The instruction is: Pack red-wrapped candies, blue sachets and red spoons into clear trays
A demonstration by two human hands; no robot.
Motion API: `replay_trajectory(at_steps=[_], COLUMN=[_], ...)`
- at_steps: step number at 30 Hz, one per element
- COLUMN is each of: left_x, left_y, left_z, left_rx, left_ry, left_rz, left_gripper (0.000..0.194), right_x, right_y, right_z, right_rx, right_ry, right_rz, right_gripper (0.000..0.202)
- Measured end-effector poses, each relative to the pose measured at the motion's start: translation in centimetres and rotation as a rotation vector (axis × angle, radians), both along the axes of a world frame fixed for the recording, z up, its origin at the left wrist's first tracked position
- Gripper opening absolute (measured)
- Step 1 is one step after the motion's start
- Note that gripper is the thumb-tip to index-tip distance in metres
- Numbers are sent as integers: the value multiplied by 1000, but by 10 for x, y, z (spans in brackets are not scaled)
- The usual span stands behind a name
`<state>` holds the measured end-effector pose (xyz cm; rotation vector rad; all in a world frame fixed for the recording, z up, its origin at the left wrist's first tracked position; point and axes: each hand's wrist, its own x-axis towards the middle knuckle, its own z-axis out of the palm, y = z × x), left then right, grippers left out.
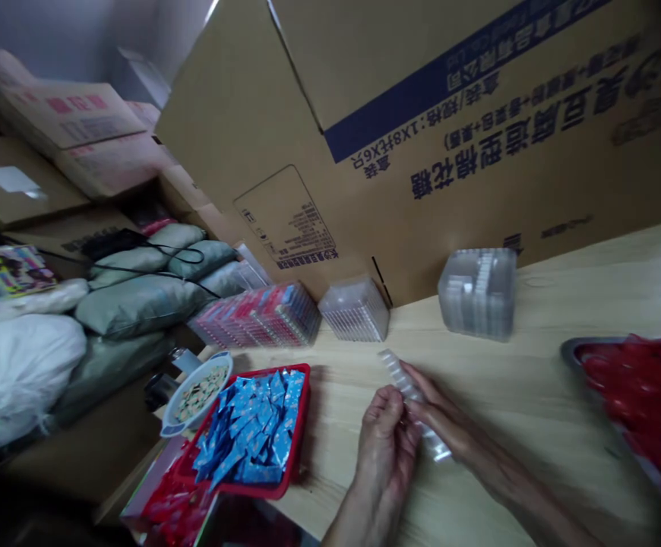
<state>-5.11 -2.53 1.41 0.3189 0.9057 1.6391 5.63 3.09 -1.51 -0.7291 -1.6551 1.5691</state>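
Note:
My left hand (386,429) and my right hand (441,410) meet over the wooden table, fingers closed around clear plastic trays (394,371). The trays are seen edge-on as a narrow ridged strip; how many there are I cannot tell. Both thumbs and fingertips press at its middle, and its two ends stick out beyond my fingers. Past my hands, a stack of similar clear trays (356,311) stands against the cardboard box, with another clear stack (477,295) farther right. Left of my left hand sits a red basket (306,403) full of blue sachets (251,429).
A large printed cardboard box (353,220) walls off the table's back. Filled trays (262,313) stand in a row beside it. A pale blue bowl (216,363) holds small pieces. Red packets (643,403) fill a metal tray at right. Sacks (137,304) and cartons are piled left.

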Motion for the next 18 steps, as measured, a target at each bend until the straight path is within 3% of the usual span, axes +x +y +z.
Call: replay_trajectory(at_steps=[4,7,12,15,18], left_x=[4,3,-10,-17,-23], left_y=[0,-4,-14,-15,-9], left_z=[-2,-2,9,19,23], left_rx=[38,23,-16,1,55], left_ry=[-61,20,423,366,226], left_rz=[26,39,22,-64,-50], left_gripper=[38,39,37,33,33], right_x=[-15,-15,-3,-4,-1], right_y=[10,11,-9,-15,-4], right_z=[-29,-35,-8,6,9], right_rx=[35,44,87,42,-113], right_ry=[-4,-83,-195,-105,11], right_rz=[-28,-12,-13,-2,-101], right_gripper=[74,81,83,79,71])
